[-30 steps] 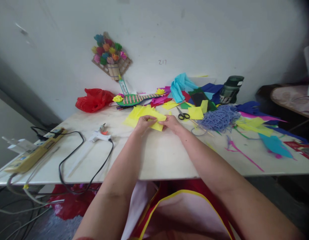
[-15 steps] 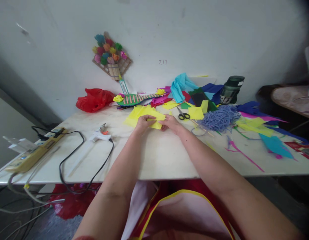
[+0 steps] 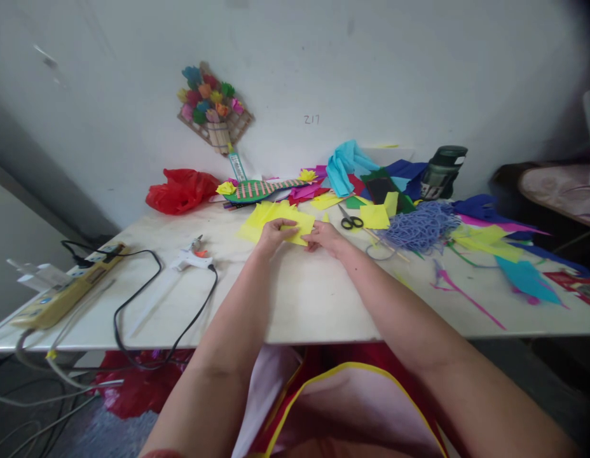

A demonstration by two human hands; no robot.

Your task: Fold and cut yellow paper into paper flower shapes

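Above the middle of the pale table (image 3: 318, 299), a small piece of yellow paper (image 3: 299, 224), pinched at its left part between thumb and fingers of the left hand (image 3: 274, 235). At the right edge of this same paper, the right hand (image 3: 326, 235), with fingers bent inward and close together; impossible to tell whether pinching the paper or only resting beside it. Just behind and to the left of the left hand, more yellow sheets (image 3: 257, 219). Farther back, a green guitar-like craft (image 3: 261, 189) with pinkish stripes. Near the right hand, scissors (image 3: 348, 217) with black handles, then a yellow paper square (image 3: 374, 217) and a tangled heap of bluish-purple yarn (image 3: 421, 226). Well apart on the left side, a white glue gun (image 3: 187, 258) and a yellowish power strip (image 3: 68, 289). Close to the wall (image 3: 395, 76), a red plastic bag (image 3: 180, 191), a crumpled light-blue sheet (image 3: 343, 168) and a dark green bottle (image 3: 442, 173).
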